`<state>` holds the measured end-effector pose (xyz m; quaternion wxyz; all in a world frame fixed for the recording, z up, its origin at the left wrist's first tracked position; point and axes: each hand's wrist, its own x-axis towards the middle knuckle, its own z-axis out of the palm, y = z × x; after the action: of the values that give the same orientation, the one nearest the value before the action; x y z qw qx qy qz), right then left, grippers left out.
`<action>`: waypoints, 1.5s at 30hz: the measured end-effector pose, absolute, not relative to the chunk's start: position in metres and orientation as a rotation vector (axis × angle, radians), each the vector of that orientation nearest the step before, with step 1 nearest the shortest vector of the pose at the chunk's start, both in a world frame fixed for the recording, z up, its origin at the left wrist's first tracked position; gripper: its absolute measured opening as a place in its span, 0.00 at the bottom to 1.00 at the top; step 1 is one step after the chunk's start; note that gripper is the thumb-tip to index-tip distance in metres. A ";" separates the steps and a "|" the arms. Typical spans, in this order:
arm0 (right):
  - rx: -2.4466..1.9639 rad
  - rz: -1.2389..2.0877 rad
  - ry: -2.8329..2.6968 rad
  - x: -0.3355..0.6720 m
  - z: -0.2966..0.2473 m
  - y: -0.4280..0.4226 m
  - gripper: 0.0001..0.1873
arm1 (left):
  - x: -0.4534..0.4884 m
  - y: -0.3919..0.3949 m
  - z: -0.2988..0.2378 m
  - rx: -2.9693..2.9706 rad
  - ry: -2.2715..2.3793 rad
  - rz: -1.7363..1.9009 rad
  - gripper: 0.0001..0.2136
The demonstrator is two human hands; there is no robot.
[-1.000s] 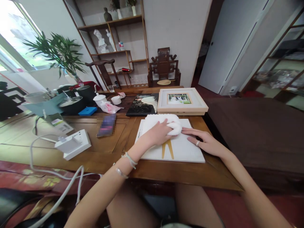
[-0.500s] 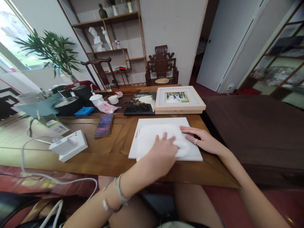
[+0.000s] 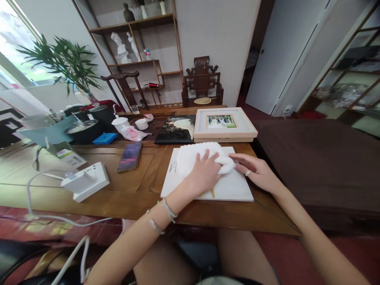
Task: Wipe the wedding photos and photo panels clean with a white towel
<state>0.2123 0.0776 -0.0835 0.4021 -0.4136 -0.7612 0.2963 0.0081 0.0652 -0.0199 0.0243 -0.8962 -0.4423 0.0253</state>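
Observation:
A flat white board [image 3: 234, 188] with a gold mark lies on the wooden table [image 3: 139, 202] in front of me. My left hand [image 3: 204, 174] presses a white cloth [image 3: 192, 156] onto the board's far half, fingers spread flat over it. Resting flat on the board's right edge is my right hand [image 3: 257, 174], fingers stretched out, a ring on one finger, its fingertips touching the cloth's bunched end.
Behind the board lie a light wooden picture frame [image 3: 224, 124] and a dark photo print [image 3: 176, 130]. To the left are a white power strip [image 3: 86, 182] with cables, a blurred card [image 3: 129, 157], a blue box [image 3: 104, 138], pots, cups and a potted plant [image 3: 63, 65]. A dark bench [image 3: 320, 166] stands on the right.
My left hand pulled the cloth toward me over the board, then pushed it back to the far half, uncovering the gold mark again. My right hand stayed on the board's right edge.

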 end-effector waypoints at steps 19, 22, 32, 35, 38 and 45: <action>-1.085 0.661 -2.114 0.208 -0.077 0.075 0.16 | 0.010 -0.027 -0.006 -2.849 -1.148 0.126 0.11; -1.052 0.620 -2.156 0.210 -0.079 0.077 0.16 | -0.002 0.009 0.003 -2.817 -1.334 0.183 0.10; -1.028 0.587 -2.178 0.209 -0.076 0.077 0.16 | 0.022 0.107 -0.015 -3.142 -1.191 -0.254 0.19; -1.046 0.577 -2.174 0.209 -0.076 0.076 0.16 | 0.030 0.105 -0.012 -2.982 -1.305 -0.200 0.21; -1.051 0.594 -2.161 0.209 -0.077 0.076 0.16 | 0.028 0.101 -0.013 -2.829 -1.376 -0.142 0.20; -1.039 0.616 -2.159 0.210 -0.078 0.077 0.16 | 0.008 0.089 -0.025 -2.758 -1.335 -0.107 0.15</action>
<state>0.2097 0.0769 -0.0782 0.3277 -0.3967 -0.8245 0.2354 0.0083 0.0888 -0.0251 0.0380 -0.8989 -0.4352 -0.0349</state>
